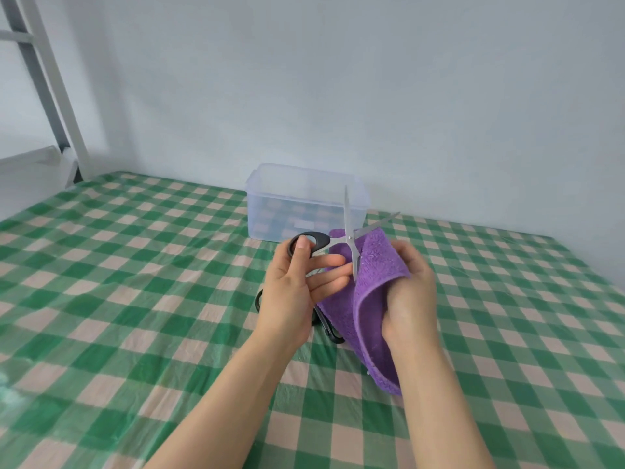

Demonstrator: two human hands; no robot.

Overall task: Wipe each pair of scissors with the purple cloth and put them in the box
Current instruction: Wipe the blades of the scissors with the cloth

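My left hand (297, 286) holds a pair of black-handled scissors (348, 231), its thumb through the upper handle loop. The blades are spread wide, one pointing up, the other to the right. My right hand (411, 286) grips the purple cloth (375, 299), which is folded against the lower blade and hangs down toward the table. Another black scissors handle (329, 330) lies on the table, mostly hidden behind my left hand and the cloth. A clear plastic box (304, 201) without a lid stands behind the hands, near the wall.
A green and pink checked cloth (135, 282) covers the table. A pale wall runs close behind the box. At the far left stand a white metal frame (57, 86) and a shelf.
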